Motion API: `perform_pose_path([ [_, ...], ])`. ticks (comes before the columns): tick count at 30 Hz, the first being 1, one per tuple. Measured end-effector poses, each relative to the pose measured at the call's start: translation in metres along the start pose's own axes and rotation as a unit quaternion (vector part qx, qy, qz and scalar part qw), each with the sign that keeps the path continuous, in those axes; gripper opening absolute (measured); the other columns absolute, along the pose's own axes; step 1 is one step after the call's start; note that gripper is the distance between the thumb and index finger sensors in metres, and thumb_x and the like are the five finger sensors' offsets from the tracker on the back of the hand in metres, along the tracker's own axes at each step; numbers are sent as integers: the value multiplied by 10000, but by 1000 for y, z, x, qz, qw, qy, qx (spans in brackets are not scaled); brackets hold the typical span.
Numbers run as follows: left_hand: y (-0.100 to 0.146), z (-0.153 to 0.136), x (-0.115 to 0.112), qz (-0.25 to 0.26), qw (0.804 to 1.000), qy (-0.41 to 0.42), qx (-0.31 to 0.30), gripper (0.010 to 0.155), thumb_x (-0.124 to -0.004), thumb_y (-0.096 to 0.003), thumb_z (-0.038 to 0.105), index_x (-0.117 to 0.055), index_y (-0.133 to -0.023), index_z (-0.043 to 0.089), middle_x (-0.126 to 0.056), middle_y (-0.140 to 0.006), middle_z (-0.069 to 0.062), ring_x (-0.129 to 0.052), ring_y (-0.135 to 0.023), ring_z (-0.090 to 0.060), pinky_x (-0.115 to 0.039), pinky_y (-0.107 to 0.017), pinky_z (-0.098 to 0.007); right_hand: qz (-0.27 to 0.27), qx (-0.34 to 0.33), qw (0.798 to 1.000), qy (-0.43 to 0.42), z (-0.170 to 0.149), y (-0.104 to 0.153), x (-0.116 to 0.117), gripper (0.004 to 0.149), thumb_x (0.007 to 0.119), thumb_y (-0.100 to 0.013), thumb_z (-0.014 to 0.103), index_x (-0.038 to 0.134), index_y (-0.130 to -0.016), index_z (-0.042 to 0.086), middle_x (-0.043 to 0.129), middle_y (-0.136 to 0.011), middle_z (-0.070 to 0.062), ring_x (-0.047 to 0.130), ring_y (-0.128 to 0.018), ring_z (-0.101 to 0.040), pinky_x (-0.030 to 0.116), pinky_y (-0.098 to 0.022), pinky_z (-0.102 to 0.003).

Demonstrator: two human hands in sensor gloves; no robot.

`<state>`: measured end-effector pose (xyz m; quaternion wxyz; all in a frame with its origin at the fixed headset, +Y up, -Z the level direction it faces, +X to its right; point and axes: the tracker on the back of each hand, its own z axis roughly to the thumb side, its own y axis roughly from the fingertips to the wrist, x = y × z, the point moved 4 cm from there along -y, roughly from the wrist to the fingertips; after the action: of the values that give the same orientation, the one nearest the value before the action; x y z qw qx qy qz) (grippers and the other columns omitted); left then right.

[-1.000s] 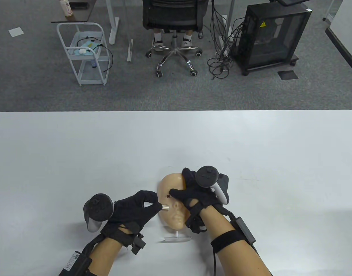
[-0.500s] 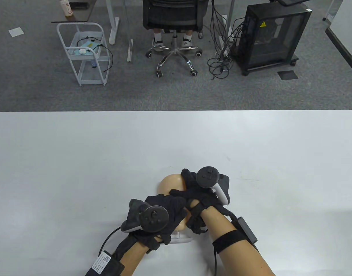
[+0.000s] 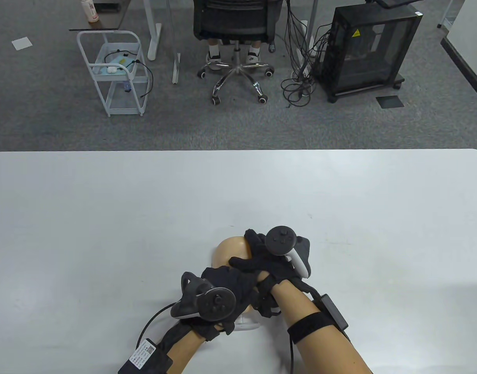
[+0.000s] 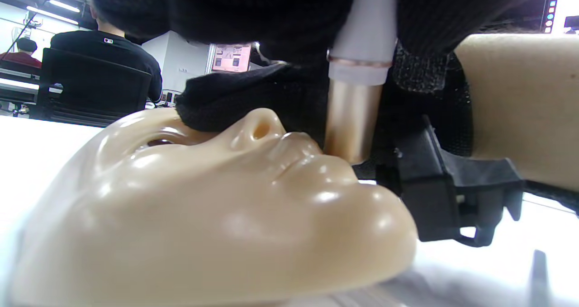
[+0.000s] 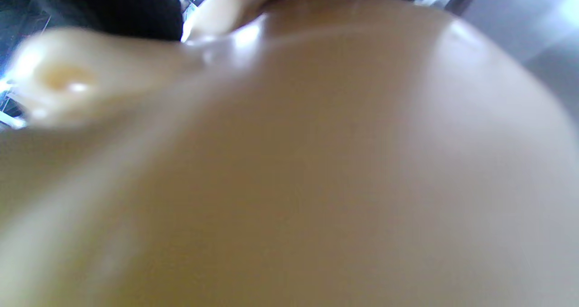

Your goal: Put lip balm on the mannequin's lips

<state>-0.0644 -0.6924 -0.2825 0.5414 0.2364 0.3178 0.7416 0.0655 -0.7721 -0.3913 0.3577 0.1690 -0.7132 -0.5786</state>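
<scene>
Mannequin head (image 3: 228, 249) sits near the counter's (image 3: 106, 218) near edge, centre; wide bare counter left, right and beyond. Right hand (image 3: 267, 261) grips the head's top. Left hand (image 3: 222, 290) pinches the lip balm tube (image 4: 355, 112), tip touching the lips (image 4: 312, 155).

White table (image 3: 106, 218) with rounded far corners, standing on grey carpet (image 3: 47, 124). Near the front edge, a clear stand (image 3: 249, 323) resting flat on the tabletop, carrying a tan mannequin head (image 3: 230, 251).
</scene>
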Motion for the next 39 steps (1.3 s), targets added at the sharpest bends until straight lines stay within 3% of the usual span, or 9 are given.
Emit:
perform_pose_path([
  [22,9,-7,13,8,1000,-6,20,460,-806,-583,498,-742,-940,215,-919,-692,-115,-926,-385,-262,-747,-494,-572,-1,-1,1000,2,0,1,0,951,914,-462,617,353,-1120,222,363,-1185,-211,530,-1013,-552,512,-683,-662],
  [39,17,-23,12,-26,998,7,57,451,-809,-587,497,-769,-925,201,-932,-685,-118,-936,-378,-272,-750,-491,-576,-1,-1,1000,4,0,1,-1,947,911,-463,618,357,-1120,219,371,-1184,-213,536,-1010,-554,519,-682,-661],
])
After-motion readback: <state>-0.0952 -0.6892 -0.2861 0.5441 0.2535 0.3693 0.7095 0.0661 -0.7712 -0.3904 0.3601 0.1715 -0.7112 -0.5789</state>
